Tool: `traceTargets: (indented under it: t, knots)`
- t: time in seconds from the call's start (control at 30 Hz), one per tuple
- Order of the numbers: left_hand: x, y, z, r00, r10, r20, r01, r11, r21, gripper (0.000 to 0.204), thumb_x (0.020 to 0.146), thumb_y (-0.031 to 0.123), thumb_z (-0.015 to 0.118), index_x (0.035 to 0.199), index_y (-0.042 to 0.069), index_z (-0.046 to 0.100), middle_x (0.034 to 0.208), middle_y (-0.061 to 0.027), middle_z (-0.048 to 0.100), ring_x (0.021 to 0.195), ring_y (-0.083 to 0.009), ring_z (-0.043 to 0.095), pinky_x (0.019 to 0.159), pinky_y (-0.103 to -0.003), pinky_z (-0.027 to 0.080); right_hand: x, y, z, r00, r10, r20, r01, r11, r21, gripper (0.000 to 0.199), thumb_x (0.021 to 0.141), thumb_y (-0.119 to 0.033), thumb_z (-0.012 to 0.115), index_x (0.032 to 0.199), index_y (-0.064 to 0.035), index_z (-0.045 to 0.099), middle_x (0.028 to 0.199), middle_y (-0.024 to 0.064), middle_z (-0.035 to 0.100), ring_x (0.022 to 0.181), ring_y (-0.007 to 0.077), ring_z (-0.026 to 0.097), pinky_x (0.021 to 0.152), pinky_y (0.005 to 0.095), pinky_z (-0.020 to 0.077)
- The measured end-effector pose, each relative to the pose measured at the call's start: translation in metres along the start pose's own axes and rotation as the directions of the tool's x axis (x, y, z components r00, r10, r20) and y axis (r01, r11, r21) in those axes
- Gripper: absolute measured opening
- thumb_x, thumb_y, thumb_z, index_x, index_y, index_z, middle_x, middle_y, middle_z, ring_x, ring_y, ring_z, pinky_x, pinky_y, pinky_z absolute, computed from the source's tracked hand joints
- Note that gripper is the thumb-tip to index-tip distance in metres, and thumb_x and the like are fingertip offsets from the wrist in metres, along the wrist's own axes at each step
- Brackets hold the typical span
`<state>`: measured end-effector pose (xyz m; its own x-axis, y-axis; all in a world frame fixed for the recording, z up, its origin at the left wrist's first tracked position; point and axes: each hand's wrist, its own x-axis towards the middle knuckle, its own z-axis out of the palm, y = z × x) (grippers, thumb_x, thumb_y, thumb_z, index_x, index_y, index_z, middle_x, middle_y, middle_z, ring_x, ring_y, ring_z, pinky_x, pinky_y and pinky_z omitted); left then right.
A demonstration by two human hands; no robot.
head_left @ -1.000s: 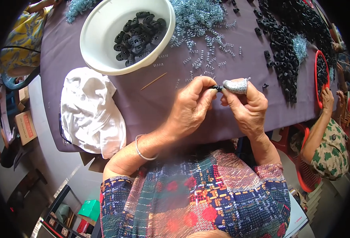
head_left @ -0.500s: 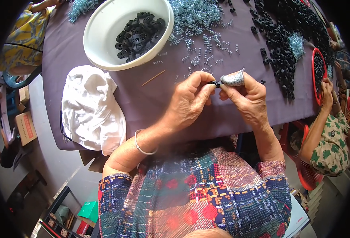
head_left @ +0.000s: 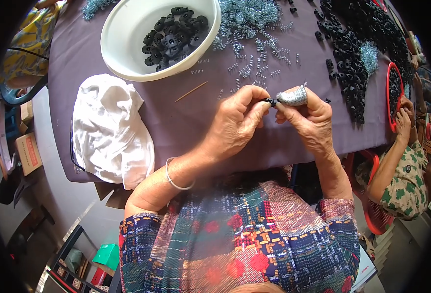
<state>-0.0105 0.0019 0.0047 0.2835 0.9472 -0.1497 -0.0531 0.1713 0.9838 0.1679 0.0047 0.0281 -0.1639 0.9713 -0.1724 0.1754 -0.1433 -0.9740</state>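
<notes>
A small black plastic piece (head_left: 272, 102) is pinched between the fingertips of both hands above the purple table cover (head_left: 186, 117). My left hand (head_left: 237, 124) grips it from the left. My right hand (head_left: 309, 119) grips it from the right, and its forefinger wears a grey cloth finger cover (head_left: 293, 96). Several small metal springs (head_left: 254, 58) lie scattered on the cover just beyond my hands. A white bowl (head_left: 122, 53) holding black plastic pieces (head_left: 172, 34) stands at the far left.
A crumpled white cloth (head_left: 109, 132) lies at the table's left edge. A thin wooden stick (head_left: 191, 91) lies near the bowl. A heap of black pieces (head_left: 357, 44) covers the far right. Another person (head_left: 403, 171) sits at the right beside a red tray (head_left: 394, 93).
Both hands have stayed together on the small black piece, with only slight shifts of the fingers. The view has tipped a little, so the table appears lower.
</notes>
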Motion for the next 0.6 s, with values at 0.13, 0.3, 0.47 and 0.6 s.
traceTargets:
  t: [0.13, 0.3, 0.47, 0.6]
  knots:
    - [0.0013, 0.0019, -0.0022, 0.999, -0.022, 0.028, 0.022, 0.999, -0.033, 0.014, 0.092, 0.007, 0.059, 0.104, 0.001, 0.059, 0.081, -0.0018, 0.063, 0.07, -0.0069, 0.06, 0.063, -0.021, 0.05, 0.0021, 0.0005, -0.0041, 0.999, 0.02, 0.044, -0.022, 0.999, 0.032, 0.013, 0.086, 0.003, 0.064, 0.098, 0.0012, 0.062, 0.083, 0.0037, 0.064, 0.072, 0.0092, 0.062, 0.066, 0.0233, 0.0541]
    - [0.002, 0.0036, -0.0028, 0.997, -0.056, 0.047, 0.058, 0.997, -0.049, 0.014, 0.092, 0.007, 0.059, 0.104, 0.001, 0.059, 0.081, -0.0017, 0.063, 0.069, -0.0071, 0.06, 0.062, -0.021, 0.05, 0.0027, -0.0001, -0.0041, 0.999, 0.02, 0.041, -0.022, 0.999, 0.047, 0.01, 0.086, -0.001, 0.066, 0.095, 0.0009, 0.063, 0.079, 0.0034, 0.065, 0.071, 0.0074, 0.062, 0.064, 0.0207, 0.0527]
    - [0.0016, -0.0021, 0.0008, 1.0, 0.019, 0.009, -0.019, 0.999, 0.029, 0.013, 0.091, 0.005, 0.059, 0.104, 0.001, 0.06, 0.079, -0.001, 0.063, 0.067, -0.007, 0.06, 0.06, -0.021, 0.05, 0.0018, -0.0011, -0.002, 1.0, 0.026, 0.016, -0.025, 0.999, -0.041, 0.011, 0.085, -0.001, 0.067, 0.094, 0.0006, 0.063, 0.077, 0.0022, 0.065, 0.068, 0.0065, 0.06, 0.061, 0.0207, 0.0504]
    - [-0.0005, -0.0012, 0.001, 0.999, 0.05, -0.013, -0.048, 0.995, 0.088, 0.013, 0.091, 0.004, 0.059, 0.104, 0.001, 0.06, 0.078, -0.001, 0.062, 0.066, -0.0064, 0.059, 0.059, -0.021, 0.049, 0.0018, -0.0022, 0.0017, 0.998, -0.046, 0.031, 0.051, 0.985, -0.167, 0.009, 0.086, 0.001, 0.064, 0.096, -0.0005, 0.063, 0.081, 0.0011, 0.064, 0.071, 0.0059, 0.061, 0.063, 0.0203, 0.0523]
